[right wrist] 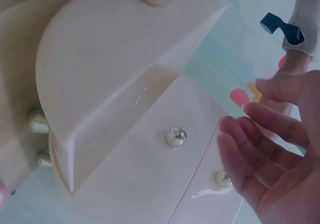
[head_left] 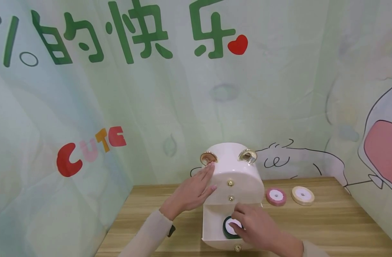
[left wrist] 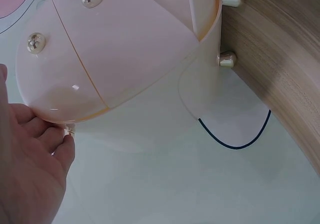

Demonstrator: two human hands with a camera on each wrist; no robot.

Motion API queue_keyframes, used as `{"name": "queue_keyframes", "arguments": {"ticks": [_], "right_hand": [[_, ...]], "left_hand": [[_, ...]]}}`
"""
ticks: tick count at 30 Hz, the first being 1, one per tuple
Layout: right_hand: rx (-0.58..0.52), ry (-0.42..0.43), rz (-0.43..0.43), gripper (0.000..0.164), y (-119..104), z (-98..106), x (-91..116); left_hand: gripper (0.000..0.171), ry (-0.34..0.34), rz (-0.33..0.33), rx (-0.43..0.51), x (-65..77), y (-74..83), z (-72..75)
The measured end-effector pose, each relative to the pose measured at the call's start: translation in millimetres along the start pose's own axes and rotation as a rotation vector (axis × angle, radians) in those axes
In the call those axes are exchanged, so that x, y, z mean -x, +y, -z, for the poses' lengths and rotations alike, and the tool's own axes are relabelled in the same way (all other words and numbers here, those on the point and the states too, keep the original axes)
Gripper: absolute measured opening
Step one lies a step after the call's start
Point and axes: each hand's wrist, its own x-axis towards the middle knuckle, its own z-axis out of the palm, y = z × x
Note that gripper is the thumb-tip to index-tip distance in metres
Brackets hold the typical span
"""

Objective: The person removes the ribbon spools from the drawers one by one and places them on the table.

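Note:
A white rounded drawer box (head_left: 232,187) with gold knobs stands on the table, its bottom drawer (head_left: 212,232) pulled out. Inside that drawer lies a dark green ribbon roll (head_left: 229,228) with a white centre. My left hand (head_left: 196,187) rests at the box's upper left edge, fingers extended; in the left wrist view its fingertips lie at the rounded rim. Above the drawer, my right hand (head_left: 255,225) partly covers the ribbon roll. The right wrist view has this hand (right wrist: 275,149) with loosely bent fingers and nothing between them, in front of the closed upper drawers.
Right of the box, a pink ribbon roll (head_left: 276,196) and a cream ribbon roll (head_left: 303,195) lie flat on the wooden table (head_left: 330,221). Two gold-rimmed round pieces (head_left: 248,156) stick up from the box's top. A printed cloth (head_left: 183,117) hangs behind and at both sides.

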Motion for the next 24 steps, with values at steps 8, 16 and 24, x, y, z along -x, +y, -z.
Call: {"name": "queue_keyframes", "arguments": {"ticks": [8,16,24], "right_hand": [[-0.123,-0.336,-0.08,0.022,13,3,-15],[-0.11,-0.556,-0.058,0.026,25,-10,-33],[-0.03,-0.642,0.124,0.037,31,-30,-37]], "left_hand": [[0.071,-0.014,0.005,-0.003,0.0,-0.6,1.3],[0.071,0.001,-0.005,0.005,-2.0,-0.3,4.1],[0.07,0.005,-0.011,-0.003,0.3,0.3,0.4]]}}
